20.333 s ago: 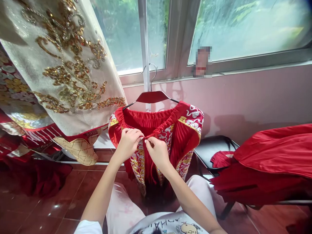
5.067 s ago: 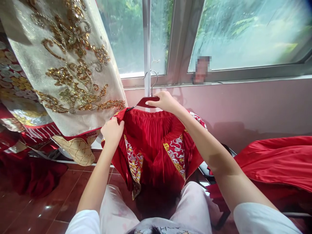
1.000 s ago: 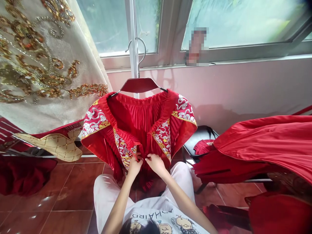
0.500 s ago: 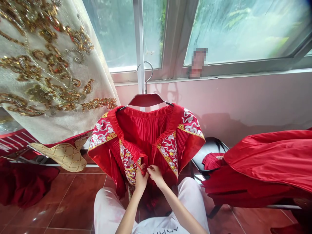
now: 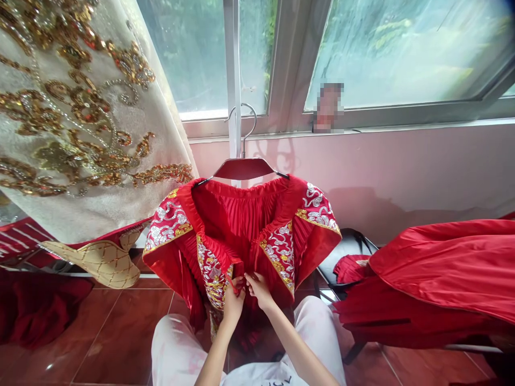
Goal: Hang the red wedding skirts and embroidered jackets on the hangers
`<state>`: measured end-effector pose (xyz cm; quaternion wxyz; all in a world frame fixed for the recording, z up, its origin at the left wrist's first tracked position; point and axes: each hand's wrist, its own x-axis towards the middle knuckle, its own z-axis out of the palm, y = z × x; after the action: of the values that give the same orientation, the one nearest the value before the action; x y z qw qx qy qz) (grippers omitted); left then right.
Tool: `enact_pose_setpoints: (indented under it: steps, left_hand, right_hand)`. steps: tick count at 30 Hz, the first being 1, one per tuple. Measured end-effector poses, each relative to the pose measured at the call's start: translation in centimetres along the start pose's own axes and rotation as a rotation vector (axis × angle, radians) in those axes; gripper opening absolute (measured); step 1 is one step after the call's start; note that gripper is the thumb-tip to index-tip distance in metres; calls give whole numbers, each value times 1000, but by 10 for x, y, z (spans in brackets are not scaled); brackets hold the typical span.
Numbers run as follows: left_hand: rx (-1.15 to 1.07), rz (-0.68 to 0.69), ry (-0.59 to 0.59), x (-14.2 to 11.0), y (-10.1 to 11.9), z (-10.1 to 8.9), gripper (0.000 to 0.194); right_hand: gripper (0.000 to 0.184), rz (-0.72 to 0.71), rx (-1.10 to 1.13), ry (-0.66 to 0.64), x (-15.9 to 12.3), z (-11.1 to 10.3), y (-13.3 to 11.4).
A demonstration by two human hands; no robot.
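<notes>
A red garment with pleats and silver-and-gold embroidered panels hangs in front of me from a dark red hanger. My left hand is closed at the garment's front opening, with a thin red ribbon showing beside the thumb. Close to its right, my right hand pinches with thumb and forefinger just under a thin cord that comes down from the right front edge. What lies between those fingertips is too small to make out clearly.
White cloth with gold sequins hangs at the left, above a cream quilted piece. On the right, red fabric lies over a support beside a black chair. Behind the hanger are a window and a pink wall.
The fingers of both hands have shifted slightly at the garment's front opening. The garment hangs in nearly the same place; the view has moved a little.
</notes>
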<state>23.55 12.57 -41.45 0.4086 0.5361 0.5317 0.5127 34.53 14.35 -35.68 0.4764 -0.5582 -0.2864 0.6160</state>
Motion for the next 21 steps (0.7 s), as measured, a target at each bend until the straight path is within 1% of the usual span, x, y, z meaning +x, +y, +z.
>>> enact_pose_setpoints:
  steps: [4, 8, 11, 16, 18, 21]
  left_hand:
    - [30, 0, 12, 2, -1, 0, 42]
    - [66, 26, 48, 9, 2, 4, 55]
    - [63, 52, 26, 18, 6, 9, 51]
    - [20, 70, -98, 23, 14, 14, 43]
    - [14, 66, -113, 22, 17, 14, 39]
    - [20, 49, -105, 19, 18, 12, 33]
  right_hand:
    - [42, -2, 30, 43, 0, 1, 0]
    - [42, -9, 49, 30, 0, 9, -1]
    - [41, -17, 61, 31, 1, 15, -3]
    - [37, -2, 95, 51, 1, 15, -5]
    - [33, 23, 107, 43, 1, 12, -6]
    - [24, 79, 108, 9, 0, 8, -6]
